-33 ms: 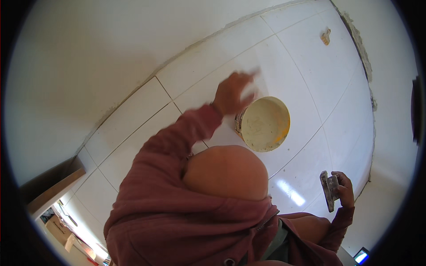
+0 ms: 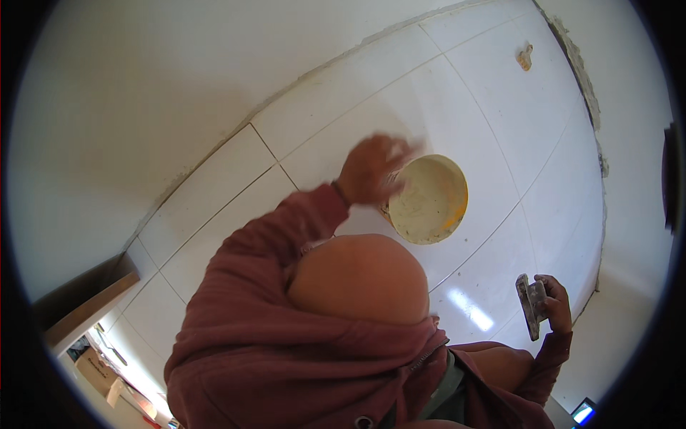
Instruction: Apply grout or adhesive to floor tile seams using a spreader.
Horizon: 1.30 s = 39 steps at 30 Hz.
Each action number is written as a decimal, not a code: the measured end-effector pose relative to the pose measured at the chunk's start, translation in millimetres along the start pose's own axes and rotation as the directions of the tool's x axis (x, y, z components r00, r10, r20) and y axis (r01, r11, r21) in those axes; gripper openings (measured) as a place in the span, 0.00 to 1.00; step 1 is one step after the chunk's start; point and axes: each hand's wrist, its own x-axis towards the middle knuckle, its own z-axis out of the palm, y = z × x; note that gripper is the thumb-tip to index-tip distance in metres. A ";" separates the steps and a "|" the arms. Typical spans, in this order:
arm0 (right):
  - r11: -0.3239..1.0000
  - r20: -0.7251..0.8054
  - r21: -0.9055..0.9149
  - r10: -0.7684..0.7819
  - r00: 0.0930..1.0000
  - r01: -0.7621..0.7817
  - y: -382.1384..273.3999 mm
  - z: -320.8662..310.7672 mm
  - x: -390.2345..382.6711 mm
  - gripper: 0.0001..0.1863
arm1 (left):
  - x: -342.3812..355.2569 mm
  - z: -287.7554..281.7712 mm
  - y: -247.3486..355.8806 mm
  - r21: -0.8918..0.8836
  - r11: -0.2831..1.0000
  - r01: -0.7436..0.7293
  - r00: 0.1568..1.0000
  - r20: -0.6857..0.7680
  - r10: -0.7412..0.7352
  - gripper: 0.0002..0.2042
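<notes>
My left hand [image 2: 375,171] is blurred above the left rim of a round bucket [image 2: 437,204], its fingers too smeared to show what, if anything, they hold. The bucket stands on the tiled floor, with pale cream material and a yellow smear inside. My right hand [image 2: 557,304] grips the handle of a grey, dirt-crusted float [image 2: 532,309] low at the right, its flat plate facing left. My bent knee [image 2: 357,275] and maroon sleeves are just below the bucket.
White floor tiles [image 2: 471,93] meet white walls [image 2: 143,86] along rough grout edges. A small tan lump [image 2: 525,58] lies at the upper right. At lower left are a brown board [image 2: 93,307] and cardboard [image 2: 93,372]. A small lit screen [image 2: 582,413] shows at lower right.
My left hand and sleeve have moved a little down toward my body and to the bucket's rim. My right hand with the float is nearly where it was.
</notes>
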 end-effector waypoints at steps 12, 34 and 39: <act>0.999 0.078 -0.043 -0.011 0.997 0.015 -15.7 6.2 16.2 0.30 | -59.2 -17.8 3.8 -0.020 0.907 -0.420 0.852 0.334 0.402 0.19; 0.942 0.064 0.101 0.313 0.947 -0.319 18.1 28.9 61.1 0.27 | -18.3 21.1 -70.1 -0.019 0.998 -0.059 0.815 0.576 0.059 0.24; 0.865 -0.019 0.233 0.461 0.887 -0.445 39.6 29.0 11.0 0.28 | -25.9 32.3 -70.0 0.047 0.992 -0.118 0.777 0.626 0.063 0.22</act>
